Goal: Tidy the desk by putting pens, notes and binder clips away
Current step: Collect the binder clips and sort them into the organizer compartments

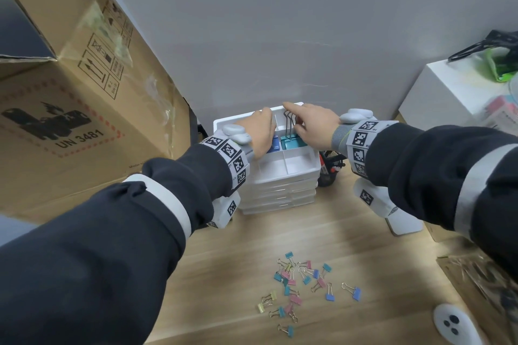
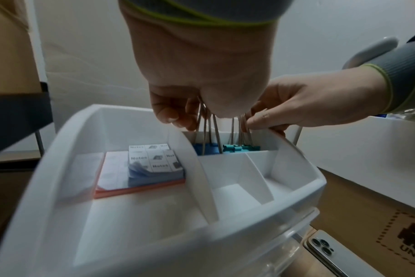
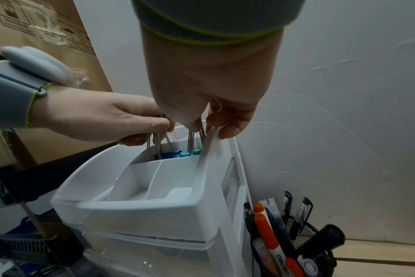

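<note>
- Small binder clips [image 1: 305,286] are lying loose on the wooden desk [image 1: 224,260] nearest the person; roughly twenty, in teal, pink, blue and yellow; the exact count is not readable.
- White drawer organiser [image 1: 280,176] is standing behind them; two front compartments of its top tray are showing bare.
- Left hand [image 1: 259,131] is pinching the wire handles of the large blue clips [image 2: 206,149] in a rear compartment.
- Right hand [image 1: 314,127] is pinching the handles of the large teal clips [image 1: 291,143] beside them.
- Two note pads [image 2: 140,168] are sitting in the tray's left section.
- Mesh pen cup [image 3: 303,236] is standing right of the organiser.
</note>
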{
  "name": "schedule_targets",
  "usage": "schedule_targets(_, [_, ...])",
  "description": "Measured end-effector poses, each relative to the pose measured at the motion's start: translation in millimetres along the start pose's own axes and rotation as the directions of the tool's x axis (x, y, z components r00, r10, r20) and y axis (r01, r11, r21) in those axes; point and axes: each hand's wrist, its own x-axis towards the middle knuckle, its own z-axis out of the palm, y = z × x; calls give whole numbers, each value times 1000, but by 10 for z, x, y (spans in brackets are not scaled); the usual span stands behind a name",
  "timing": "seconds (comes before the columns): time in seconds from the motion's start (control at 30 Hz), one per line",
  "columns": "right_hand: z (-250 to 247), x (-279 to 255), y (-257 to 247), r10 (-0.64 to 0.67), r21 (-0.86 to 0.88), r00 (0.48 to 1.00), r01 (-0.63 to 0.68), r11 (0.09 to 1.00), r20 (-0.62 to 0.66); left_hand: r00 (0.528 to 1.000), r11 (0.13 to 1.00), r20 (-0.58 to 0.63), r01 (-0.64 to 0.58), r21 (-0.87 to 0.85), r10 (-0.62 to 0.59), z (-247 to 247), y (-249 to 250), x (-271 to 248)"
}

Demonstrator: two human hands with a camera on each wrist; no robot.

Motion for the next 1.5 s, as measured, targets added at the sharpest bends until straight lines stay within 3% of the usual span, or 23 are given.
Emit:
schedule_targets(0.1, [-63, -28, -46, 3, -28, 998, -2, 1000, 67, 1000, 1000, 20, 20, 5, -20, -3, 15, -62])
schedule_targets(0.2, [-128, -88, -84, 25, -33, 992, -21, 999, 126, 999, 987, 25, 41, -156, -37, 23, 45, -159])
schedule_targets(0.43, [-139, -383, -126, 115, 97, 989, -106, 990, -95, 996, 977, -79, 13, -212, -30, -61, -43, -603])
schedule_targets(0.6, [-54, -786, -213, 62, 178, 980, -27, 984, -191, 998, 985, -42, -49, -163, 42, 49, -88, -1136])
schedule_targets(0.8, [295, -1272, -161, 36, 239, 978, 15, 971, -205, 996, 988, 94, 13, -152, 2, 428, -196, -1580])
schedule_targets(0.87, [485, -1436, -94, 34, 227, 988, 2, 974, -153, 990, 991, 143, 20, -134, 0, 591, -202, -1698])
schedule_targets(0.97, [862, -1744, 127, 125, 167, 990, -134, 977, 61, 973, 991, 229, 41, -127, -11, 902, -151, -1905])
schedule_targets(1.03, [1178, -1944, 331, 209, 78, 951, -232, 970, 227, 957, 990, 289, 36, -133, 4, 1207, -93, -2020])
schedule_targets(1.1, [1414, -2141, 465, 284, 42, 910, -310, 950, 303, 941, 989, 337, 37, -144, 14, 1436, -51, -2122])
schedule_targets(1.23, [1836, -2533, 629, 366, -34, 849, -383, 923, 380, 909, 984, 417, 68, -166, 7, 1863, 56, -2231])
schedule_targets(1.5, [2234, -2776, 659, 315, -16, 852, -340, 940, 418, 897, 978, 437, 148, -149, -69, 2309, 244, -2250])
